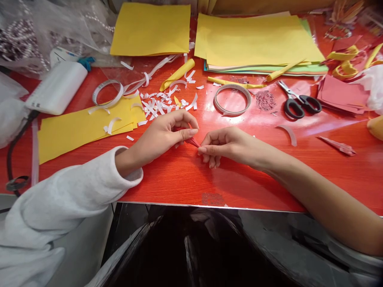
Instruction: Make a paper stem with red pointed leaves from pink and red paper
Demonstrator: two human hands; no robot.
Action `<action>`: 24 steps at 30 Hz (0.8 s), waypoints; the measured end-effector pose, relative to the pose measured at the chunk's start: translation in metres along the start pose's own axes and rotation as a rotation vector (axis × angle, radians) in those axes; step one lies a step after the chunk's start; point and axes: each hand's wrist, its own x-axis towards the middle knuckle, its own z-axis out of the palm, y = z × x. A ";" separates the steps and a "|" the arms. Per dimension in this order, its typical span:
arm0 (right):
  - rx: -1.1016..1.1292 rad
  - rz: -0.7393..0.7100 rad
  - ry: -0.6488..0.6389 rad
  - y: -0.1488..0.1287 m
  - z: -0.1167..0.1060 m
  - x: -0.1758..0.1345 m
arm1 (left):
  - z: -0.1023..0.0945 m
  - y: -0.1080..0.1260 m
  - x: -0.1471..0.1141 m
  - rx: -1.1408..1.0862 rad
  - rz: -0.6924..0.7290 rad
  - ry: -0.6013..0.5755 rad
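A small rolled piece of red paper [192, 141] stretches between my two hands, just above the red table. My left hand [171, 133] closes around its wider end, which the fingers mostly hide. With thumb and forefinger, my right hand [227, 147] pinches its narrow tip; the other fingers curl below. A similar pinkish paper cone [336, 146] lies to the right on the table. Beyond the hands are a roll of double-sided tape [232, 99] and black-handled scissors [302, 101] with the blades slightly apart. White paper scraps [158, 104] are scattered behind my left hand.
Yellow sheets [151, 30] and a stack of coloured paper [254, 42] lie along the back. At left are yellow strips [86, 125], another tape roll [108, 92] and a white corded device [58, 87]. Red paper pieces [341, 95] sit at right. The table's front edge [179, 205] is close.
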 end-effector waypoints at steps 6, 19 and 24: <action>-0.065 0.029 -0.117 0.000 -0.005 0.001 | 0.001 0.001 -0.001 0.035 0.020 0.003; 0.027 0.052 -0.028 -0.002 -0.001 0.000 | 0.001 -0.001 -0.001 0.057 0.037 0.061; 0.120 -0.050 0.174 0.003 -0.004 0.004 | 0.000 -0.001 -0.001 0.101 0.081 0.143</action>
